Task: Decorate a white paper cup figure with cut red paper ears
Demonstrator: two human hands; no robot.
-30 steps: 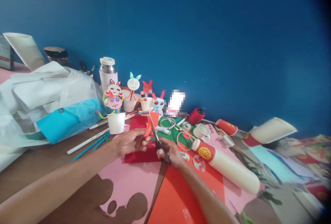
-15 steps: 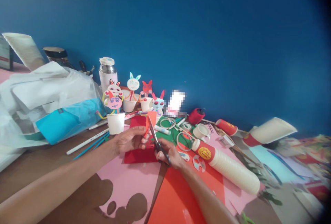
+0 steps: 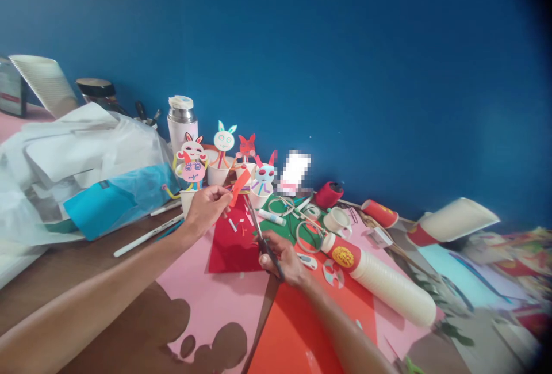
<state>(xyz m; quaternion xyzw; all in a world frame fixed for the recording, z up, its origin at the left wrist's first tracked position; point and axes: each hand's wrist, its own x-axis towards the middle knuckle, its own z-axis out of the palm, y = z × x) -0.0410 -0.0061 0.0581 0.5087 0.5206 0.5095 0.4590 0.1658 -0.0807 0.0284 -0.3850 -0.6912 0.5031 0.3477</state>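
Observation:
My left hand [image 3: 210, 206] pinches a small strip of orange paper [image 3: 240, 185], held up slantwise in front of the paper cups with rabbit faces. In my right hand [image 3: 282, 259] is a pair of scissors [image 3: 264, 243], its fingers wrapped round the dark handles and the blades pointing up and away. The blades look nearly closed and stand apart from the strip, just right of it. Below both hands lies a dark red sheet [image 3: 235, 253] with small paper scraps [image 3: 242, 228] on it. A glue stick [image 3: 271, 217] lies just beyond the scissors.
Behind stand rabbit-faced cups [image 3: 261, 189] and a thermos [image 3: 181, 123]. A plastic bag [image 3: 86, 149] fills the left. On the right are a long stack of paper cups [image 3: 390, 287], a white mug [image 3: 337, 221] and a red spool [image 3: 328, 194]. A pink sheet with cut-out holes [image 3: 207, 305] lies in front.
My left hand has moved up and left with the orange strip, away from the scissor blades, and the strip now tilts. Scraps on the red sheet are uncovered. My right hand has barely moved.

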